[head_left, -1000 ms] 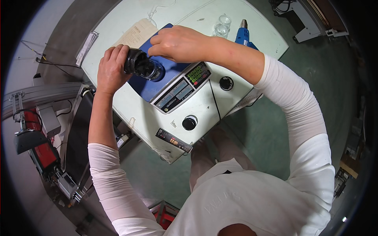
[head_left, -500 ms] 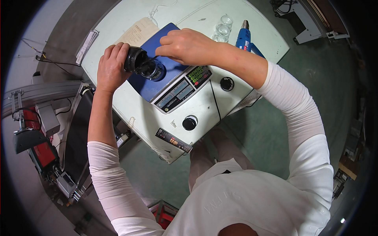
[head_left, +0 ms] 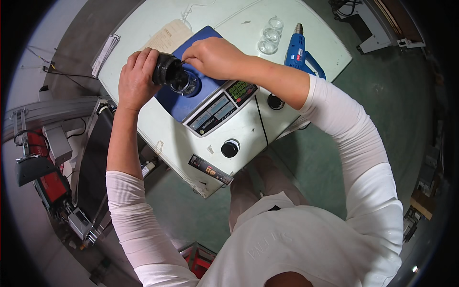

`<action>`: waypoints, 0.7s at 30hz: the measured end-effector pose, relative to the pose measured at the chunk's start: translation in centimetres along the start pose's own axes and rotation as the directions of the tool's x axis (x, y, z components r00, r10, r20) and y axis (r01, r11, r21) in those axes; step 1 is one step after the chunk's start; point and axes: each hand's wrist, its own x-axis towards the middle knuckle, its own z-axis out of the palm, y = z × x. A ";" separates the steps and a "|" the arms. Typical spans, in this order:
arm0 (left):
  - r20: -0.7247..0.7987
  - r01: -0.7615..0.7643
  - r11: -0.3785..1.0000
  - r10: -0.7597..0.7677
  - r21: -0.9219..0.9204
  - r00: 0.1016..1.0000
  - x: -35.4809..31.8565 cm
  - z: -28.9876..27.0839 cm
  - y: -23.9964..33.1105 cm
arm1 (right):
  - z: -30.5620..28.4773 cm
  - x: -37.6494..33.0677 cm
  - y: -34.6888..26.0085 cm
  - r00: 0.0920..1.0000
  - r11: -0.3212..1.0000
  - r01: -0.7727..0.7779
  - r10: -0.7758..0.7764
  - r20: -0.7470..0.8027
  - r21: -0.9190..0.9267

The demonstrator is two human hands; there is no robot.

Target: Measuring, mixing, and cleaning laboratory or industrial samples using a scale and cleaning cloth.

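The left hand (head_left: 137, 81) is wrapped around a dark, round, glossy jar (head_left: 166, 71), its grip clenched on the jar's body and tilting it so the mouth points toward a small clear glass dish (head_left: 187, 85); the dish stands on the blue platform of a digital weighing scale (head_left: 198, 103), just beside the jar's lip; the right hand (head_left: 213, 56) is pinched shut on a thin dark tool (head_left: 182, 62), too small to identify, whose end sits at the jar's mouth; the scale's grey front panel with its display and green keypad faces the person, and the whole scale rests on a pale, off-white machine-top surface (head_left: 248, 129); two black round knobs (head_left: 230, 148) are set into that surface, one near the front edge and one just beside the right forearm; well apart from the hands, toward the far side of the surface, lie two empty clear glass dishes (head_left: 270, 34) touching each other, and next to them a blue heat gun (head_left: 297, 51) lying on its side; a beige paper tag (head_left: 168, 36) lies just beyond the scale, near the left hand; both arms wear white sleeves.
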 end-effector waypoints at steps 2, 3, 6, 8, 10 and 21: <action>0.007 -0.007 1.000 0.007 -0.001 1.000 0.1 -0.2 0.1 | -0.4 0.1 0.6 0.997 0.995 -0.023 0.016 0.070 0.102; 0.007 -0.007 1.000 0.007 -0.002 1.000 0.1 -0.2 0.2 | -0.5 0.0 0.7 0.997 0.995 -0.024 0.017 0.070 0.101; -0.012 -0.012 1.000 0.012 0.003 1.000 0.0 -0.1 0.1 | -0.8 -0.4 0.8 0.997 0.994 0.011 -0.018 0.069 0.107; -0.027 -0.021 1.000 0.021 0.011 0.999 0.0 0.1 0.0 | -1.0 -0.8 0.6 0.998 0.996 0.039 -0.043 0.046 0.082; -0.030 -0.029 0.999 0.029 0.014 0.999 0.2 0.2 0.0 | -1.3 -1.3 0.7 0.997 0.996 0.063 -0.065 0.032 0.068; 0.004 -0.017 0.999 0.017 0.050 1.000 0.1 0.2 -0.1 | -1.2 -2.8 1.3 0.978 0.980 0.198 -0.199 -0.065 -0.012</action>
